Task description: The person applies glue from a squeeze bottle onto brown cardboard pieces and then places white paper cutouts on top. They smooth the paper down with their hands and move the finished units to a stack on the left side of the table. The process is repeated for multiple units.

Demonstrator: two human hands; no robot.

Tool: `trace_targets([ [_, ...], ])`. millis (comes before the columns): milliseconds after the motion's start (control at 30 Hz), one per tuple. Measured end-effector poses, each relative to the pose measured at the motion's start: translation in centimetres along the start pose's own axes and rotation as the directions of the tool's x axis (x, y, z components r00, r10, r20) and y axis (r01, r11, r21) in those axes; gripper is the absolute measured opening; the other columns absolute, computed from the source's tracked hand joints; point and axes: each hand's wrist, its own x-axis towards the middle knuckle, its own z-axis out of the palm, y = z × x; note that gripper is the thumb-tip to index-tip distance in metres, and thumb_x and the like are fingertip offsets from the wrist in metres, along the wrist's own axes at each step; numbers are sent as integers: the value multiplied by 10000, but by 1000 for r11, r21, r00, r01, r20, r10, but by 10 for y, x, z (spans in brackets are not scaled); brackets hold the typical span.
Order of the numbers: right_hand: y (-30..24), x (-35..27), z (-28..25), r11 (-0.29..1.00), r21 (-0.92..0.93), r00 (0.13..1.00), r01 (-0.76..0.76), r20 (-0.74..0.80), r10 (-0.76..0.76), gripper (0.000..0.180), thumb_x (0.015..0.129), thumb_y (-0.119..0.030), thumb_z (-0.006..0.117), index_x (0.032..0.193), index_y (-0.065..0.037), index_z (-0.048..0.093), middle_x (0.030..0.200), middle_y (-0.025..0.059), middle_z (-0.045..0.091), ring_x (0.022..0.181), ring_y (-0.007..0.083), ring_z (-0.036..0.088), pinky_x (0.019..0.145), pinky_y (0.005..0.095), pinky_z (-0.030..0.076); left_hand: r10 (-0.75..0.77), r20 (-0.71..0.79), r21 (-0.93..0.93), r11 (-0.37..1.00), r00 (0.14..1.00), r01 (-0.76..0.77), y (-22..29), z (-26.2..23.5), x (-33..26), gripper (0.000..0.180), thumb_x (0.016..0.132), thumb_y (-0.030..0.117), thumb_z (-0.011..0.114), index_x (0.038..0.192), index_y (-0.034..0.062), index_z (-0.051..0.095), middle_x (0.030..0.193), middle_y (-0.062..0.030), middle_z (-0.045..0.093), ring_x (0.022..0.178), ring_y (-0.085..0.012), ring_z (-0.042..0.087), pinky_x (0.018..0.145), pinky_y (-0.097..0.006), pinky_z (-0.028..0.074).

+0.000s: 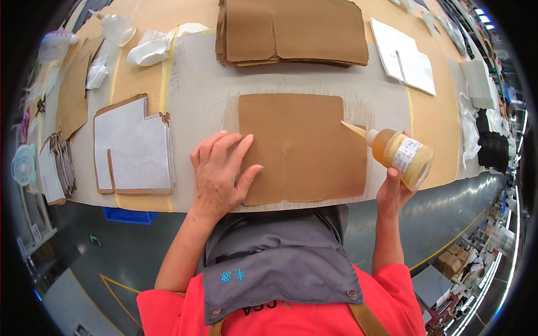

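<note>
A flat brown leather-like panel [302,148] lies on the grey table sheet in front of me, close to the table's near edge. My left hand [220,168] rests on the panel's left edge, palm down with fingers stretched out and nothing in them. In my right hand [395,187] is a clear squeeze bottle [404,157] of amber liquid with a white label. It is tilted, and its long pale nozzle points left to the panel's right edge near the upper corner. Whether the tip touches the panel I cannot tell.
Beyond the panel lies a stack of brown panels [297,31]. White-faced cut pieces [134,148] are stacked on the left, and white notched sheets [403,56] lie at the far right. Another squeeze bottle [116,28] and crumpled white paper [150,49] sit far left. A blue crate [130,216] shows below the table edge.
</note>
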Motion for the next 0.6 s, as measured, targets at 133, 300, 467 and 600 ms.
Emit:
trace_targets([
  [133,1,-9,-5,998,-51,1000,26,1,-26,1047,741,-476,905,1424,-62,227,1484,238,464,1373,345,473,1112,481,473,6,-3,-1,1000,1000,-6,1,0,1,488,914,392,703,1302,99,661,1280,-48,568,1271,-267,488,1080,-421,318],
  [300,2,-10,-13,990,-109,996,88,7,-88,1054,725,-484,911,1417,-69,234,1478,240,468,1374,349,471,1126,486,455,-6,0,-7,1000,1000,6,1,-1,0,481,907,379,713,1296,100,667,1285,-59,563,1267,-269,490,1077,-423,318],
  [467,4,-10,-24,985,-129,990,116,-59,-124,1047,747,-471,903,1438,-62,231,1470,237,477,1362,346,484,1128,478,452,-8,9,-6,1000,1000,8,1,0,0,473,911,370,714,1301,106,676,1296,-69,566,1264,-273,510,1072,-420,326],
  [600,2,-8,-31,990,-103,991,92,-87,-102,973,801,-414,878,1452,-51,252,1467,227,486,1372,332,483,1137,469,442,1,1,1,1000,1000,-1,1,-1,1,469,915,369,710,1300,105,676,1297,-66,569,1251,-275,516,1068,-417,333],
])
